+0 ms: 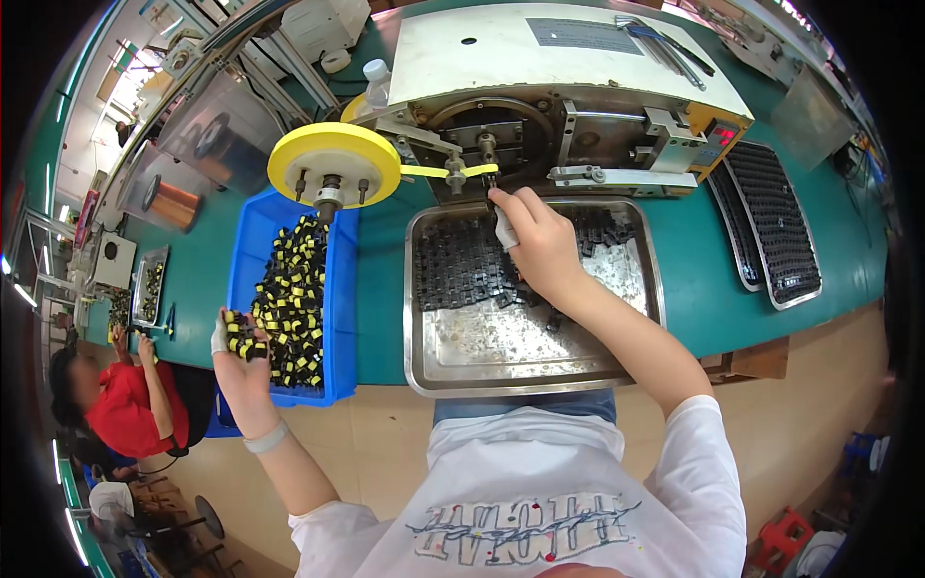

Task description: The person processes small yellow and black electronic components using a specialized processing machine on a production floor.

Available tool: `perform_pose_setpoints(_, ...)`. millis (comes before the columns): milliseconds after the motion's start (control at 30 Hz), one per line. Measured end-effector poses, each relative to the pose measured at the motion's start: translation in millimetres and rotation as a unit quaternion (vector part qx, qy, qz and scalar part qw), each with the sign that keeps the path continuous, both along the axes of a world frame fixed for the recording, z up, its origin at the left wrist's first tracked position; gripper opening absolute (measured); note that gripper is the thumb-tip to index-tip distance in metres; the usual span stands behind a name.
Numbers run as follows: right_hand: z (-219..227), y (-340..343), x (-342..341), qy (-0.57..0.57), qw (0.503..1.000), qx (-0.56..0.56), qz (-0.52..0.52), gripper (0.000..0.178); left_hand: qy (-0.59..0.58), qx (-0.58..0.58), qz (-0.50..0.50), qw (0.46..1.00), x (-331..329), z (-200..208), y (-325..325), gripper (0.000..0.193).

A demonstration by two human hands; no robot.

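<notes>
Left hand (241,352) cupping a few yellow-taped parts (246,337) at the blue bin's (342,318) near edge, steel tray (530,371) of dark parts on the green counter (718,308), right hand (535,241) fingers pinching one small part at the taping machine (568,87), yellow tape reel (332,162) beside.

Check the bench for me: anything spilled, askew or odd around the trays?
Nothing stands out. The yellow-taped parts sit inside the blue bin, the dark parts inside the steel tray. Left hand holds a few parts; right hand reaches the machine.
</notes>
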State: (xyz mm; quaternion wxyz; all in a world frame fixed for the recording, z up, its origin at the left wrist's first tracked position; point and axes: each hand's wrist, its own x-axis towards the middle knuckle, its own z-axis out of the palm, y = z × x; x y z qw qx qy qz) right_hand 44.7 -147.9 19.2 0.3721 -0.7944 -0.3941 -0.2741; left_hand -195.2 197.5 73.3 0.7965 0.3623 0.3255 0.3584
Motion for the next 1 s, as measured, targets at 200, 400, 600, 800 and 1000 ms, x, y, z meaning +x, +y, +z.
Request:
perform_pose_setpoints(200,-13.6,0.9,4.8,-0.086,0.995,-0.034,-0.021,0.054,0.019,0.044,-0.029,0.998,-0.7,0.3,4.5,0.044)
perform_pose_setpoints(400,-13.5,0.4,5.4,-0.106,0.993,-0.045,-0.028,0.054,0.04,0.155,-0.052,0.986,3.5,12.9,-7.1,0.046)
perform_pose_setpoints(600,-12.1,3.0,12.4,-0.077,0.996,-0.032,-0.031,0.047,0.098,0.347,-0.072,0.93,-0.6,16.6,-19.4,0.043)
perform_pose_setpoints(800,-11.9,4.0,14.8,-0.046,0.998,-0.016,-0.025,0.04,0.098,0.452,-0.063,0.884,4.3,23.3,-46.6,0.036)
perform_pose_setpoints(1000,-2.7,0.2,-14.3,0.11,0.993,-0.002,-0.05,0.04,0.109,0.591,-0.043,0.798,24.6,21.2,-122.9,0.027)
